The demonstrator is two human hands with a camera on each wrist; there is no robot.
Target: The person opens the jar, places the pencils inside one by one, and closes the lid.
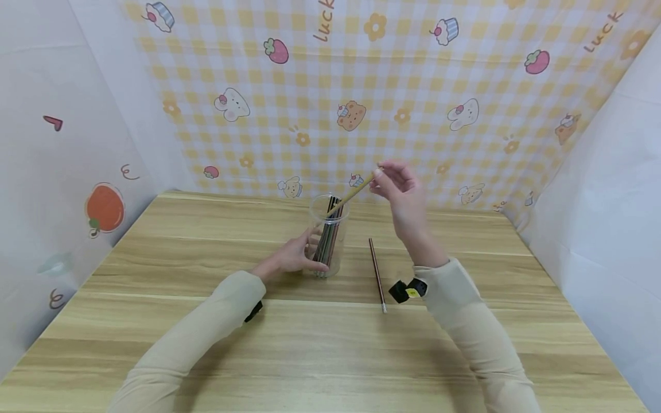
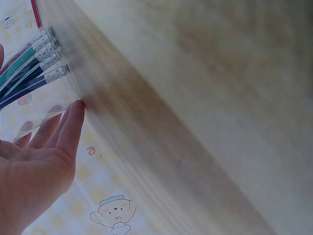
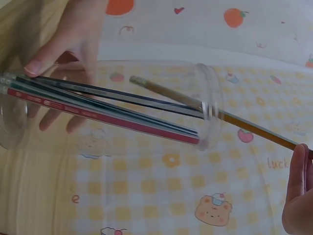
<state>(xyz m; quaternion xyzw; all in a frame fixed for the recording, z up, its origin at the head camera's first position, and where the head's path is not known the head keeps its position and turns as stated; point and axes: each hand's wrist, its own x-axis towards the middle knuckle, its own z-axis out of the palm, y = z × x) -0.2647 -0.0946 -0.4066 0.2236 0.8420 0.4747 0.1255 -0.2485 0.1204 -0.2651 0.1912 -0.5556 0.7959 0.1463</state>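
My left hand (image 1: pixel 295 253) holds a clear plastic cup (image 1: pixel 338 257) low on its side, thumb in front and fingers round the far wall. Several pencils (image 1: pixel 326 244) lean inside it, dark, green and red, with their eraser ends down at the base. Above and right of the cup, my right hand (image 1: pixel 405 198) pinches a yellow pencil (image 1: pixel 356 191) by its upper end. That pencil slants through the rim, and the right wrist view shows its eraser end inside the cup. A dark red pencil (image 1: pixel 377 275) lies on the table, right of the cup.
The wood-grain table (image 1: pixel 320 355) reaches back to a yellow checked cloth (image 1: pixel 310 115) hanging behind the cup. White cloth walls (image 1: pixel 604 189) stand along both sides. A small black device (image 1: pixel 408 289) sits at my right wrist.
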